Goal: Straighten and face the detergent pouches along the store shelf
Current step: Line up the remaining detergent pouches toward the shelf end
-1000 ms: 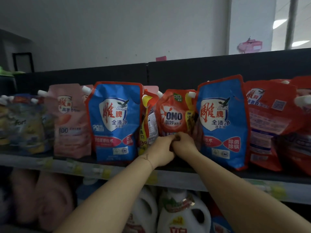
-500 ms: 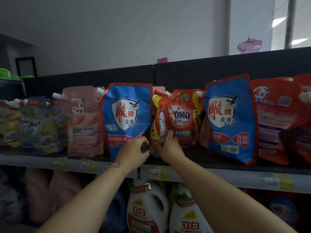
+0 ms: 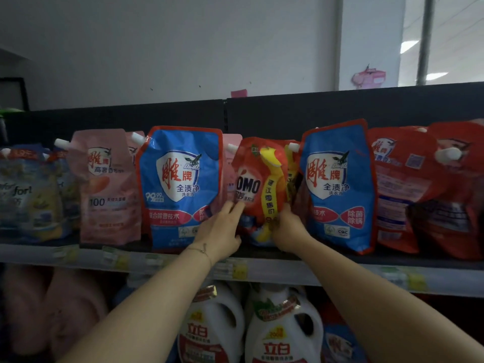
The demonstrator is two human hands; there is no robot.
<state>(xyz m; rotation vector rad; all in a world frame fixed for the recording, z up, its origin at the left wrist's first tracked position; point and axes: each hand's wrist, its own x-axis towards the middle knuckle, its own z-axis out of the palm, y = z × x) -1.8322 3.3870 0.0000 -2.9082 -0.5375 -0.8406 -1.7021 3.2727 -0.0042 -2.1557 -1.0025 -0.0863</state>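
- the red-orange plastic detergent pouch (image 3: 251,189) with "omo" lettering and a yellow strip down its front stands on the dark store shelf (image 3: 78,254), between two blue pouches, its face turned slightly to the left.
- the left hand (image 3: 220,229) lies against the pouch's lower left edge, its fingers fairly straight and pressing rather than wrapping; a thin bracelet sits at the wrist.
- the right hand (image 3: 286,231) grips the pouch's lower right edge, its fingers curled round it.
- the left blue shield-printed pouch (image 3: 180,187) stands upright just beside the left hand; the right blue shield-printed pouch (image 3: 337,187) leans slightly, touching the held pouch.
- a pale pink spouted pouch (image 3: 107,184) stands further left, and red pouches (image 3: 400,184) crowd the right end.
- white handled detergent bottles (image 3: 282,334) stand on the shelf below.
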